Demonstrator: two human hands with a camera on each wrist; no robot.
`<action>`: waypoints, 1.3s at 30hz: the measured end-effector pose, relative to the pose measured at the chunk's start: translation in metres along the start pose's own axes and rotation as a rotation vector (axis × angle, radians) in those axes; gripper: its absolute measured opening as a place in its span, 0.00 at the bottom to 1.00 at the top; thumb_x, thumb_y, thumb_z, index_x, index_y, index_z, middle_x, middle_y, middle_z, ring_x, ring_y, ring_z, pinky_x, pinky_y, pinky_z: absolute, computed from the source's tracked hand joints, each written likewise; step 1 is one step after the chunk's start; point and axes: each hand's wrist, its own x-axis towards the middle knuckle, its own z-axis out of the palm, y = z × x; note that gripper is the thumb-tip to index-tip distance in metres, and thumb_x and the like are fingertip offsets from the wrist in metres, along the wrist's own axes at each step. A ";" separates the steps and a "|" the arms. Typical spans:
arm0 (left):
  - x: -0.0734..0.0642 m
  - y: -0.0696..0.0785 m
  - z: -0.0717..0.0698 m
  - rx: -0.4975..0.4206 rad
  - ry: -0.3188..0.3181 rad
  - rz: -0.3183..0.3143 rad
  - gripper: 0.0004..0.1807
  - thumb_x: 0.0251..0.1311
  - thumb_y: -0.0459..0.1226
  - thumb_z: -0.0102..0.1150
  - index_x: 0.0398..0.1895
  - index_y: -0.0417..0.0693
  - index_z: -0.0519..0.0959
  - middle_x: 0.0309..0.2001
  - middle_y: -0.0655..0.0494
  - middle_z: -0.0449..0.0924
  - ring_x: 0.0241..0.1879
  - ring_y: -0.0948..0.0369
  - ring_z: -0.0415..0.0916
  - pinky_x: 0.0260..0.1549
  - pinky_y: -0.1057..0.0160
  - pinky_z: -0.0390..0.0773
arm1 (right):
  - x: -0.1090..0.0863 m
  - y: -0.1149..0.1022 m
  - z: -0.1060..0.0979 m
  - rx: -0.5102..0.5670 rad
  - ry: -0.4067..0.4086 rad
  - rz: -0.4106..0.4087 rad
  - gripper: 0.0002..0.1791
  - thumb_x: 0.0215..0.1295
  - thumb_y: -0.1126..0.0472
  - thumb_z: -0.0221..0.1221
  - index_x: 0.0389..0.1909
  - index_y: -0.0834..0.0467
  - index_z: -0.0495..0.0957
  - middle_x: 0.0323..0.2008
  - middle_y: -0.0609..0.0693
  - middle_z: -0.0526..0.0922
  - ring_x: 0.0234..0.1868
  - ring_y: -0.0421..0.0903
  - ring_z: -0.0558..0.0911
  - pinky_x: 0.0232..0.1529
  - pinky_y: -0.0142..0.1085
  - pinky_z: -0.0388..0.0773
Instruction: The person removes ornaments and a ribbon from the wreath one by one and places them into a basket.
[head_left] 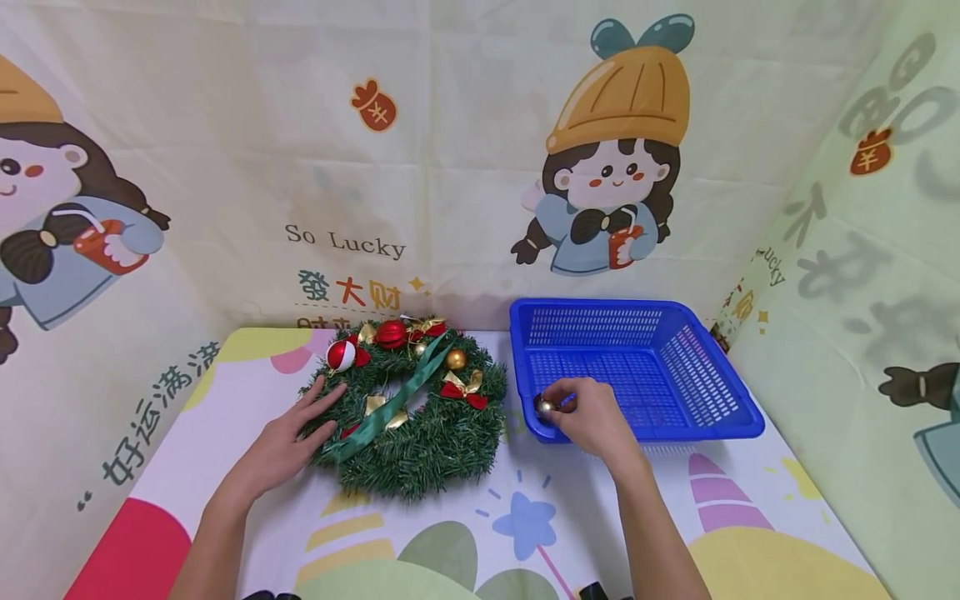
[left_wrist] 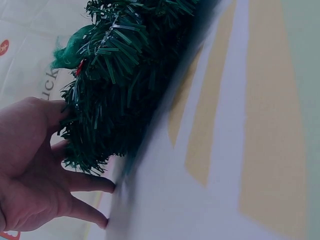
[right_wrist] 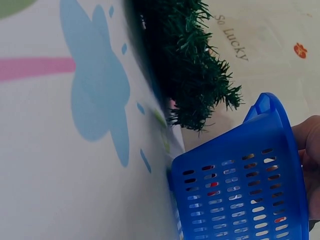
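Note:
A green wreath (head_left: 420,467) lies on the table, trimmed with a green ribbon (head_left: 390,408), red-and-gold bows (head_left: 465,390), a red bauble (head_left: 391,335), a red-and-white bauble (head_left: 341,356) and a gold bauble (head_left: 456,359). Spread fingers of my left hand (head_left: 288,437) touch its left side; in the left wrist view, two fingertips reach down to the tabletop. Inside the front left corner of the blue basket (head_left: 637,433), my right hand (head_left: 588,412) pinches a small shiny gold bauble (head_left: 546,407). The basket wall hides most of that hand in the right wrist view.
The basket stands right of the wreath, near the back wall. A printed cloth (head_left: 465,208) hangs behind the table, with more cloth at both sides. Small dark objects (head_left: 592,592) show at the near edge.

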 end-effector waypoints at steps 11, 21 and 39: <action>-0.001 0.000 0.001 0.005 0.010 0.011 0.32 0.80 0.48 0.51 0.83 0.58 0.59 0.84 0.40 0.45 0.74 0.25 0.55 0.64 0.25 0.65 | 0.000 0.001 0.001 0.004 -0.013 0.007 0.07 0.65 0.66 0.69 0.42 0.56 0.89 0.40 0.52 0.89 0.41 0.49 0.87 0.37 0.40 0.85; 0.000 0.001 0.001 0.008 0.010 0.006 0.32 0.80 0.48 0.51 0.83 0.58 0.59 0.84 0.40 0.45 0.74 0.25 0.55 0.64 0.25 0.64 | 0.000 0.001 0.000 -0.010 -0.013 0.005 0.07 0.65 0.66 0.69 0.43 0.55 0.90 0.40 0.51 0.89 0.41 0.48 0.86 0.38 0.40 0.85; -0.001 0.003 0.000 0.005 0.009 0.013 0.32 0.80 0.48 0.51 0.83 0.56 0.60 0.84 0.39 0.45 0.74 0.25 0.56 0.64 0.25 0.64 | 0.001 0.000 0.000 -0.010 -0.034 0.017 0.09 0.65 0.65 0.70 0.45 0.58 0.89 0.39 0.52 0.90 0.42 0.50 0.88 0.39 0.41 0.85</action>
